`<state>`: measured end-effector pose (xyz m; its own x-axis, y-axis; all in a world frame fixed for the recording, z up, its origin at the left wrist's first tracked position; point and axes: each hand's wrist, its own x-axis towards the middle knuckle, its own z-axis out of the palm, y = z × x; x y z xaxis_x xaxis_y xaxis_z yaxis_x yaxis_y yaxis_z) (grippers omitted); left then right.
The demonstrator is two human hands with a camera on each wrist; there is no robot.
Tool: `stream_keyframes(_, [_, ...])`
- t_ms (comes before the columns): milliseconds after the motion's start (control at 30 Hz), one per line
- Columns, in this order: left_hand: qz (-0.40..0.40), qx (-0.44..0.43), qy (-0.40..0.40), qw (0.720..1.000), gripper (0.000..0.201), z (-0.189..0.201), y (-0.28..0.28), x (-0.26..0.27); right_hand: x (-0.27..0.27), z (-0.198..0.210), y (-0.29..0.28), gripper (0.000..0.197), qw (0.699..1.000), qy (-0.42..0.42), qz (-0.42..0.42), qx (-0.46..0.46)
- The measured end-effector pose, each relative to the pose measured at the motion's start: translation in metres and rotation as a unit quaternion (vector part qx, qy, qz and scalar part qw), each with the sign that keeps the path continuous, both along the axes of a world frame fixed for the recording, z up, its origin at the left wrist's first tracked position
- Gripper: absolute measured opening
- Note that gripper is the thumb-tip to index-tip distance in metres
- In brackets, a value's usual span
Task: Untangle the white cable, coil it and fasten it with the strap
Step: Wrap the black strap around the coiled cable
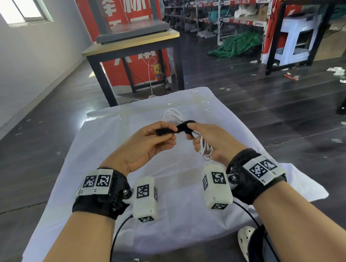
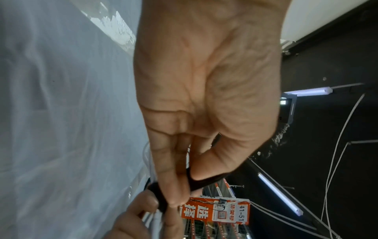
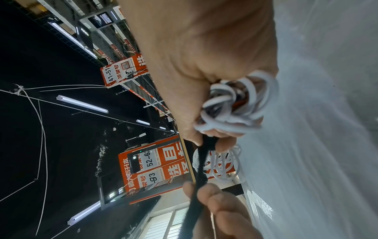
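White cable (image 1: 204,147) bundled in right hand (image 1: 213,142); left hand (image 1: 148,144) pinches strap (image 1: 168,130).

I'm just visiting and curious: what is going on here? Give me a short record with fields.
Setting: table draped in a white cloth, storeroom shelves behind
Left hand: pinches the free end of the black strap
Right hand: grips the coiled white cable where the strap goes round it
Cable: bundled in loops, held above the cloth
Stage: strap being wrapped, not yet seen fastened
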<state>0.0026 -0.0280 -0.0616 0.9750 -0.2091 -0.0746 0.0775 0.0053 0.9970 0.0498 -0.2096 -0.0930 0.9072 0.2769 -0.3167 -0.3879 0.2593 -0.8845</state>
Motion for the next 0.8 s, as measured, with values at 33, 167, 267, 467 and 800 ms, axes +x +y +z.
stream_keyframes(33, [-0.001, -0.020, 0.011, 1.000, 0.025, 0.001, 0.000, -0.001, 0.000, 0.000, 0.000, 0.021, 1.000, 0.000, -0.002, 0.000])
stream_keyframes(167, [-0.029, -0.110, 0.064, 0.991, 0.028, 0.007, 0.002, 0.000, 0.001, -0.001, -0.001, 0.025, 1.000, -0.006, -0.004, -0.014])
stream_keyframes(267, [0.033, -0.037, 0.069, 0.996, 0.034, 0.006, 0.001, 0.003, 0.001, -0.001, 0.000, 0.025, 1.000, -0.011, -0.014, -0.023])
stream_keyframes(467, [0.072, 0.038, 0.102, 0.991, 0.020, -0.001, -0.004, 0.006, -0.003, 0.003, 0.004, 0.022, 0.999, 0.000, -0.025, 0.029])
stream_keyframes(800, [-0.071, 0.108, 0.107, 0.986, 0.010, -0.004, -0.012, -0.001, -0.004, 0.010, 0.003, 0.039, 0.993, 0.073, -0.040, 0.080])
